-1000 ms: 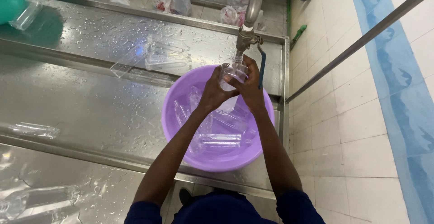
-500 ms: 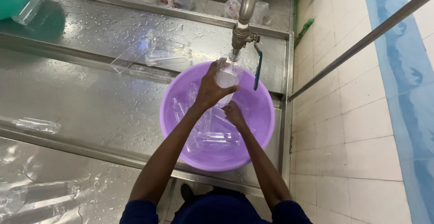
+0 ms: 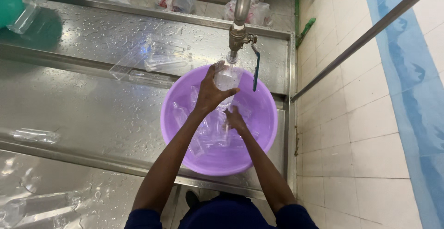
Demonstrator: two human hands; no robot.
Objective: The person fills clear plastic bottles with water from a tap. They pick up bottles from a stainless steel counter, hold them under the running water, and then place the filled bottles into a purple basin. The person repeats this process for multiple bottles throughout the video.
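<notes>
While one brass tap point(image 3: 237, 37) is hanging above one purple basin point(image 3: 263, 139), the left hand point(image 3: 210, 92) is wrapping its fingers around one clear bottle point(image 3: 226, 79), holding it right under the spout. Several more clear bottles point(image 3: 208, 134) are lying in the basin, too jumbled to count. The right hand point(image 3: 235, 119), which was on the bottle a second ago, is now lower inside the basin, fingers loosely curled; whether it is gripping anything, I cannot tell.

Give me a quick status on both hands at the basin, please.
Left hand holds clear bottle under tap. Right hand down in purple basin, among more bottles. Nothing blocking.
</notes>
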